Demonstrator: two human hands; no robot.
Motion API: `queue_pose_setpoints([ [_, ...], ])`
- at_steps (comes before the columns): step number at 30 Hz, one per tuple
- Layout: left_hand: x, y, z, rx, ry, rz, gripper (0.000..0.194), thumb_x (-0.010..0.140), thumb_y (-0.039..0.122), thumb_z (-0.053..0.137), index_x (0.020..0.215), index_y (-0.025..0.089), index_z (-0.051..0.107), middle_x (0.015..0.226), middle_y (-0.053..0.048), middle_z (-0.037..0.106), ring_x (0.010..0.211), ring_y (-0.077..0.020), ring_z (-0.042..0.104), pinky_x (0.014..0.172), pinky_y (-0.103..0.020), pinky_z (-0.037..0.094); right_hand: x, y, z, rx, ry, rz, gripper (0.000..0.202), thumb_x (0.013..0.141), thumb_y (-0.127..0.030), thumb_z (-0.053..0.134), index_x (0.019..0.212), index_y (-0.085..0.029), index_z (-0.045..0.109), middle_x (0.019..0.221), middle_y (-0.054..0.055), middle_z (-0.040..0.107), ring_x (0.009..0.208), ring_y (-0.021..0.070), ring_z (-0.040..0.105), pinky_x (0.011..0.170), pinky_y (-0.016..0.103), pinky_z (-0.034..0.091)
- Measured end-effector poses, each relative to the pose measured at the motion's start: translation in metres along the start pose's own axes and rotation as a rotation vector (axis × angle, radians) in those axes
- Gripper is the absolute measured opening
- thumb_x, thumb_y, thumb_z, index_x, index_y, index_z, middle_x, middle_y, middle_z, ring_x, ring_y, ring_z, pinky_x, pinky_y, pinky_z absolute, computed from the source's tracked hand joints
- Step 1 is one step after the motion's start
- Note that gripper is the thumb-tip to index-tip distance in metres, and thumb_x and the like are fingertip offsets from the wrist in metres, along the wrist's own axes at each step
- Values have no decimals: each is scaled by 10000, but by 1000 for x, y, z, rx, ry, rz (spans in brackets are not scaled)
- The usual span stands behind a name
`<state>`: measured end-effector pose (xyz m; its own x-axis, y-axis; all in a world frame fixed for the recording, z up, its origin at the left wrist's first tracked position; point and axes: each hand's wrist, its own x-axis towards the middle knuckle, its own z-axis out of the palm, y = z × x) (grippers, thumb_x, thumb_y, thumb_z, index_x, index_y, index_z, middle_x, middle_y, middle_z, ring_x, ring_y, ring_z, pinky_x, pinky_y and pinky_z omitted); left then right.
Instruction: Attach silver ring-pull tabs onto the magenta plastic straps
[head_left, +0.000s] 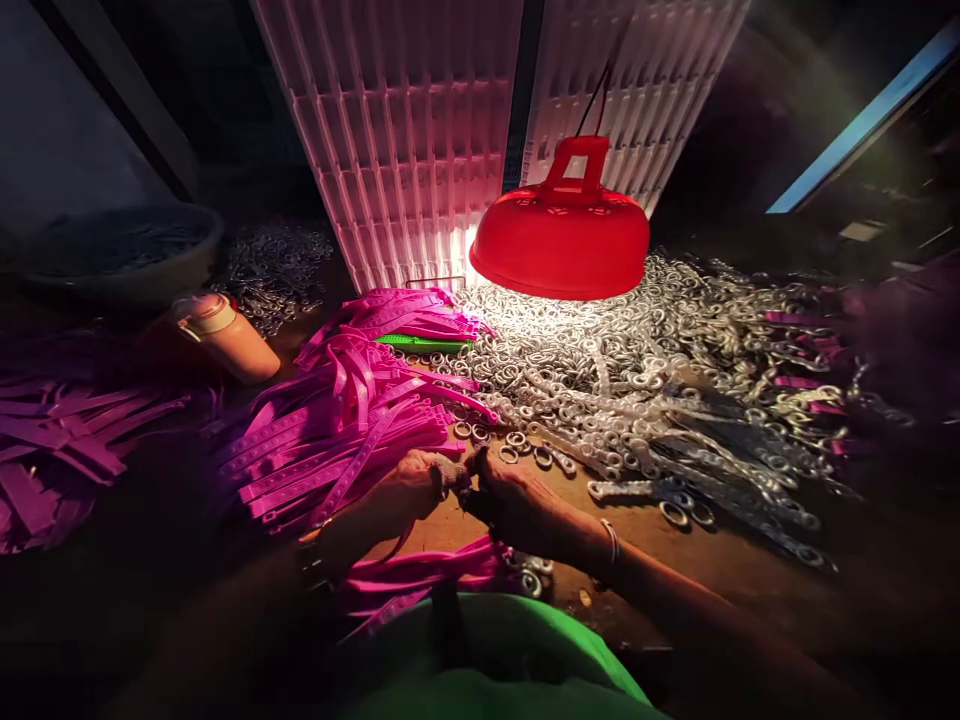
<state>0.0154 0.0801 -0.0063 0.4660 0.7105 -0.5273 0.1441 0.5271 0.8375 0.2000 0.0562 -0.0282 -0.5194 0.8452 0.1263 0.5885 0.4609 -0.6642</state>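
My left hand [421, 487] and my right hand [514, 502] meet over the wooden tabletop, fingertips closed and close together. Whatever is pinched between them is too dark and small to make out. A thin reddish strip shows below my left wrist. Just left of my left hand lies a heap of magenta perforated straps [315, 455]. Beyond my right hand are several loose metal rings [508, 454], in front of a large pile of metal rings [600, 350]. More magenta straps [427, 575], with metal rings on their ends, rest between my forearms and my green-clad lap.
A red lamp [562, 240] hangs low over the ring pile. Ribbed translucent panels [405, 130] stand behind it. An orange bottle [232, 340], a basin [202, 245] and another magenta strap heap [67, 440] are at left. A green strap [424, 345] lies among the magenta ones.
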Motion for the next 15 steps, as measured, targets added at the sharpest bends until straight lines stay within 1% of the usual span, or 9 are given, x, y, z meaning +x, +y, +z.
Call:
queue_pose_setpoints([
  [2, -12, 8, 2, 146, -21, -81, 281, 640, 398, 604, 648, 122, 551, 461, 67, 323, 416, -44, 215, 410, -234, 99, -16, -10, 6, -23, -74, 21, 165, 857, -240, 477, 995, -151, 456, 673, 7, 579, 522, 106, 456, 483, 239, 267],
  [4, -23, 9, 5, 260, -106, -92, 272, 703, 373, 579, 596, 131, 515, 469, 63, 303, 436, -50, 218, 415, -238, 119, -32, -19, 14, -68, -95, 17, 204, 861, -222, 472, 1044, -151, 418, 636, -14, 568, 478, 101, 441, 466, 244, 202],
  [5, -27, 7, 6, 280, -169, -71, 294, 731, 374, 571, 580, 137, 485, 489, 59, 304, 454, -51, 223, 422, -234, 135, -40, -23, 17, -94, -92, 12, 212, 852, -205, 468, 1047, -152, 406, 631, -16, 567, 469, 101, 436, 465, 248, 182],
  [7, -33, -5, 10, 244, -285, -41, 387, 762, 442, 563, 553, 149, 422, 515, 49, 323, 472, -52, 248, 432, -227, 168, -51, -28, 20, -115, -91, 2, 208, 821, -183, 459, 1017, -155, 395, 615, -17, 559, 457, 104, 420, 462, 251, 163],
  [9, -35, -22, 14, 140, -332, -53, 457, 739, 538, 578, 560, 148, 421, 528, 37, 362, 473, -56, 290, 433, -224, 194, -58, -32, 21, -65, -101, 10, 195, 801, -204, 460, 979, -162, 391, 608, -17, 552, 458, 103, 401, 458, 246, 166],
  [12, -37, -41, 21, -11, -331, -62, 533, 690, 640, 597, 602, 126, 489, 541, 19, 406, 469, -62, 332, 427, -219, 214, -62, -33, 22, 140, -112, 118, 209, 812, -306, 496, 950, -177, 407, 611, -20, 547, 477, 94, 391, 464, 238, 210],
  [14, -40, -47, 26, -84, -273, -49, 534, 690, 638, 609, 609, 121, 506, 553, 14, 419, 482, -64, 345, 435, -213, 233, -62, -31, 25, 247, -102, 200, 212, 830, -332, 490, 960, -180, 423, 647, -7, 561, 503, 97, 418, 471, 239, 241],
  [15, -42, -48, 28, -120, -230, -38, 522, 687, 624, 623, 606, 121, 512, 558, 10, 432, 490, -68, 360, 442, -211, 250, -62, -31, 27, 279, -99, 223, 181, 844, -317, 469, 958, -181, 429, 677, 3, 572, 523, 101, 436, 477, 238, 261],
])
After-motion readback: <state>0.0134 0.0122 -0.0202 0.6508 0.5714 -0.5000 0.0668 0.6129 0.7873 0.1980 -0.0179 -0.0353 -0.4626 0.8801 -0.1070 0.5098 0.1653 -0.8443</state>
